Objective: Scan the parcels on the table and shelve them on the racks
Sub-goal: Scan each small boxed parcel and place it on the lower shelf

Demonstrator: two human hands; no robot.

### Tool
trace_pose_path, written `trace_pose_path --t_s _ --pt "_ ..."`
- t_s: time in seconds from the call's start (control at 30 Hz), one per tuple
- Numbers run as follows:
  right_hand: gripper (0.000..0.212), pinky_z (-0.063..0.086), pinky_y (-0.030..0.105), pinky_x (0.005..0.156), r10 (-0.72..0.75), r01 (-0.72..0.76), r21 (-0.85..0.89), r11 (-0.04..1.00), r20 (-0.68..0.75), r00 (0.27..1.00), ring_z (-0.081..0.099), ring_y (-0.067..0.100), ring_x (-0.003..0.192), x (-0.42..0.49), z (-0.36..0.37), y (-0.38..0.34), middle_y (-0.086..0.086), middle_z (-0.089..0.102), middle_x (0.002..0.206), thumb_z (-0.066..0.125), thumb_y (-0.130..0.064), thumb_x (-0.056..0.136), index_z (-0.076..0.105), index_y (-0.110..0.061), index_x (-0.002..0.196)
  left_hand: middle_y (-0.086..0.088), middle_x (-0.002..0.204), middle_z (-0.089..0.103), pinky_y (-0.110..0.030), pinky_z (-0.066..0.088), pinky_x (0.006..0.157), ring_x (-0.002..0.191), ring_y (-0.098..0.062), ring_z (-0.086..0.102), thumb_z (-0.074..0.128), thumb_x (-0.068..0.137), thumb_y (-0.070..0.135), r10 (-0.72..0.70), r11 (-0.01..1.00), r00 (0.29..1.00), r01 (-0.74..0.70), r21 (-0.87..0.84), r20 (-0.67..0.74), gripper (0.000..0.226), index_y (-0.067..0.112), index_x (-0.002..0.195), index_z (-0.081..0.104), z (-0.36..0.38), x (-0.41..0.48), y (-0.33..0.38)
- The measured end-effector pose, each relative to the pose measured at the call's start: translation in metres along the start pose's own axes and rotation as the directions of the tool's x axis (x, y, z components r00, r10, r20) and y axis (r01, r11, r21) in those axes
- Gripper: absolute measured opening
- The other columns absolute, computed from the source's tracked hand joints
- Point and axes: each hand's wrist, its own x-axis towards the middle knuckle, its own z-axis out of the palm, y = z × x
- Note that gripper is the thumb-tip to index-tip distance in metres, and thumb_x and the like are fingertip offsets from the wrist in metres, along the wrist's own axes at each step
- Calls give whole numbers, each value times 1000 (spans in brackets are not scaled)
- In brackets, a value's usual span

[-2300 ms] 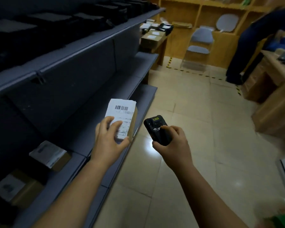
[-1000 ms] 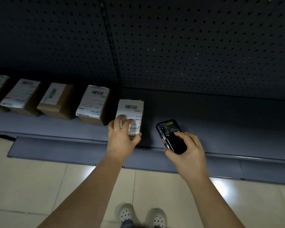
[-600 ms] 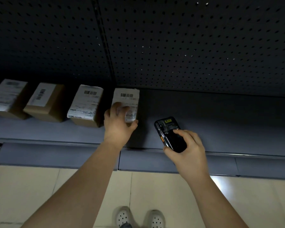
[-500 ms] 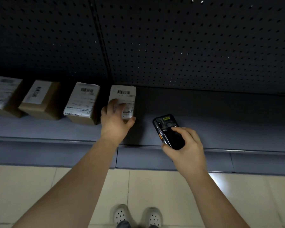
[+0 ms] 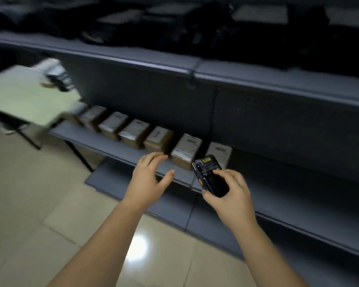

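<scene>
Row of parcels (image 5: 135,131) on lower shelf (image 5: 112,148), table (image 5: 25,100) to its left, scanner (image 5: 206,169) before the rightmost parcel (image 5: 221,151)

Both bare forearms reach forward. The left hand (image 5: 149,179) is empty, palm down, fingers loosely spread, thumb out. The right hand (image 5: 231,196) curls round a scanner (image 5: 209,172), one finger lying on top.

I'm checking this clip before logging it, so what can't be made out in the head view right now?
Head view only:
Labels on the parcels: print too small and motion-blurred.
Rightmost parcel: lower part hidden behind the scanner in the right hand.
Table: cut by the left edge; items on it smeared by blur.
Top shelf: contents too dark.
</scene>
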Motion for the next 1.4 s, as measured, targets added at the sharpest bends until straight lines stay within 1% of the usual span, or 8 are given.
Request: trace_pose_path --t_s 0.17,0.3,0.47,0.67,0.8,0.93,1.07,1.4 --pt "52 35 7 82 -207 201 54 978 151 967 48 -1 101 -9 49 -107 -16 48 117 84 -28 67 66 -31 116 9 127 54 -28 34 107 124 -9 43 59 89 53 -68 995 981 82 66 -183 49 20 125 61 -123 -55 -33" --pt "51 30 -1 80 -320 300 119 947 240 916 47 -3 99 -23 116 -182 -16 48 118 84 -29 68 65 -35 115 12 124 54 -20 32 104 120 -9 47 53 87 56 -150 983 933 177 55 -326 51 21 122 63 -197 -99 -85" --pt "51 29 -3 82 -438 403 180 897 253 863 52 3 104 -43 217 -268 -10 53 117 86 -25 65 68 -31 113 9 127 54 -15 27 102 120 -10 46 54 86 58 -234 955 872 289 68 -429 53 22 123 62 -280 -141 -162" --pt "53 29 -7 79 -517 461 238 855 316 795 44 -21 97 -54 318 -350 -10 52 116 84 -28 66 66 -31 116 10 128 52 -24 31 103 121 -9 44 66 88 44 -288 925 809 374 71 -512 43 23 125 61 -361 -157 -242" --pt "53 30 -3 82 -528 463 255 849 363 768 46 -10 96 -37 391 -381 -12 50 117 82 -31 65 66 -33 116 13 129 49 -23 29 105 125 -5 40 66 89 45 -339 900 782 432 62 -523 43 25 127 59 -388 -144 -308" --pt "54 38 13 89 -549 463 297 835 378 746 51 -2 100 -6 470 -412 -11 52 118 83 -30 65 67 -32 116 15 131 48 -22 28 104 125 -3 38 66 89 46 -378 874 768 480 74 -517 44 26 128 59 -416 -118 -378" --pt "54 33 5 83 -571 460 343 819 405 714 53 2 101 28 550 -465 -12 52 116 81 -32 64 65 -34 116 21 128 42 -21 27 104 125 -1 37 63 88 48 -420 836 738 541 92 -528 46 28 130 57 -464 -90 -440" --pt "55 30 -6 79 -678 504 454 735 523 517 50 -11 99 41 757 -604 -16 50 114 82 -30 65 65 -34 116 12 134 48 -24 30 108 128 -5 39 65 89 45 -498 728 553 685 25 -668 46 24 129 58 -584 -84 -598"
